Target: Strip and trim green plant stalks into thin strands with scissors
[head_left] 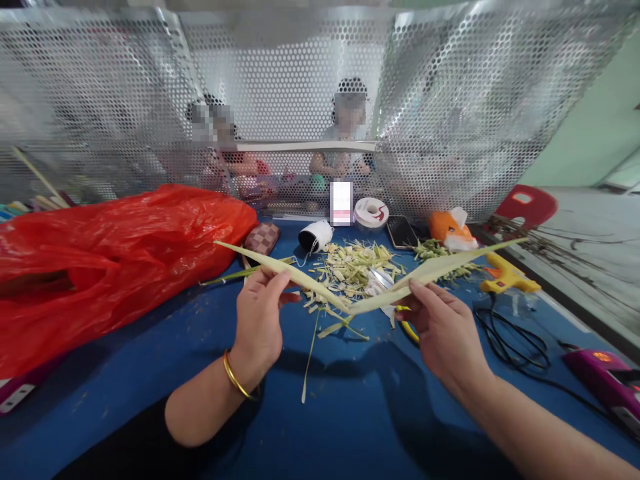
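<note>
My left hand (261, 313) pinches a long, pale yellow-green leaf strip (313, 285) between thumb and fingers. A gold bangle circles that wrist. Between the thumb and fingers of my right hand (443, 327) is another pale leaf strip (430, 270), wider and pointed at its far end. The two strips meet low in the middle; whether they are joined there I cannot tell. Behind them lies a pile of chopped leaf scraps (350, 263). Scissors with yellow handles (409, 328) lie beside my right hand, partly hidden by it. A thin stem (311, 360) rests on the blue table.
A red plastic bag (125, 240) fills the left side. At the back stand a thread spool (316, 236), a ribbon roll (371, 212) and a phone (401, 232). A yellow glue gun (513, 277) and a purple power strip (603, 380) lie right. Two people sit behind the perforated screen (290, 87).
</note>
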Available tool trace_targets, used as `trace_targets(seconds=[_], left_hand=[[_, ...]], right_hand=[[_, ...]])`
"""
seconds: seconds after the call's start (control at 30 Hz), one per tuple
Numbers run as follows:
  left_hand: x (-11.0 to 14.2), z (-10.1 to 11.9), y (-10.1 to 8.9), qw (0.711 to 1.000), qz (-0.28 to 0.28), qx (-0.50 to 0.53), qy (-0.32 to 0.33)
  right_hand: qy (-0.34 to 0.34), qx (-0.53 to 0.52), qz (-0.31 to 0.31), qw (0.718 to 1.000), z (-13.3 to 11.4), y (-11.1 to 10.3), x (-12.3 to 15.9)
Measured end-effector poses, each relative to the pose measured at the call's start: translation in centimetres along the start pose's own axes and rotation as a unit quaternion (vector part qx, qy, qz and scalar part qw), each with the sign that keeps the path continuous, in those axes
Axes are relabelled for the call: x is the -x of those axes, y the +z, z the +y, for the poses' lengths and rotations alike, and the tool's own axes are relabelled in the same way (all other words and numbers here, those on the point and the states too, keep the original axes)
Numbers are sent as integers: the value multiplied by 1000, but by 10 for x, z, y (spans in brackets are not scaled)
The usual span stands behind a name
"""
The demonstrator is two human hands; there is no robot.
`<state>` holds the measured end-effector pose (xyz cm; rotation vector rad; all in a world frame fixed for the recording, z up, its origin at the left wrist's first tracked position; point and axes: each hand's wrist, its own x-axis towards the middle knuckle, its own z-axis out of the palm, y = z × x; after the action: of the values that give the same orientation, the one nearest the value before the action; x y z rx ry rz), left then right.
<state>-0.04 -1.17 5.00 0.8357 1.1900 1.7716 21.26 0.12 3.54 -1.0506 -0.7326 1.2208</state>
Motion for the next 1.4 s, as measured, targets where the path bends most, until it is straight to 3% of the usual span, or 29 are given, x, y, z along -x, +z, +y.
trace_targets(seconds=[0.17,0.27,0.37,0.47,0.57,0.7,0.8,0.9,0.93,1.0,1.03,1.13,1.23,1.33,1.4], left_hand=[[-21,14,-10,998,61,24,-22],[-32,24,-15,995,88,48,-17],[-38,31,-18,995,72,56,-29],[-38,34,-19,995,61,50,-53],[-32,35,-18,996,43,42,-68],[-27,37,-19,998,-2,-2,-56],[-28,35,-20,999,-5,-32,-42],[-30,30,-17,997,-7,-73,-24],[-31,27,-15,996,-16,-90,-21],[-32,22,-8,990,-55,-126,-23],[-32,19,-4,986,-81,-142,-27],[-34,12,9,969,-150,-193,-28],[-44,6,23,956,-173,-237,-3],[-63,-5,37,935,-174,-295,92],[-75,-13,44,893,-187,-366,186]], right_hand=[[-50,-30,47,997,-9,-10,-25],[-63,-46,40,996,-11,-17,-38],[-45,-23,1,999,-9,-13,-45],[-6,40,-69,997,-4,13,-47],[15,71,-135,988,4,57,-50],[53,146,-256,954,12,111,-49],[39,186,-303,934,13,124,-38],[-5,215,-345,914,11,111,-19],[-62,271,-367,888,11,103,-13],[-169,342,-322,867,11,85,-7],[-178,347,-312,866,11,76,-7],[-121,316,-293,895,6,50,-16],[-65,266,-230,934,-4,25,-30],[-17,209,-189,959,-11,5,-41],[1,179,-176,968,-12,-3,-46]])
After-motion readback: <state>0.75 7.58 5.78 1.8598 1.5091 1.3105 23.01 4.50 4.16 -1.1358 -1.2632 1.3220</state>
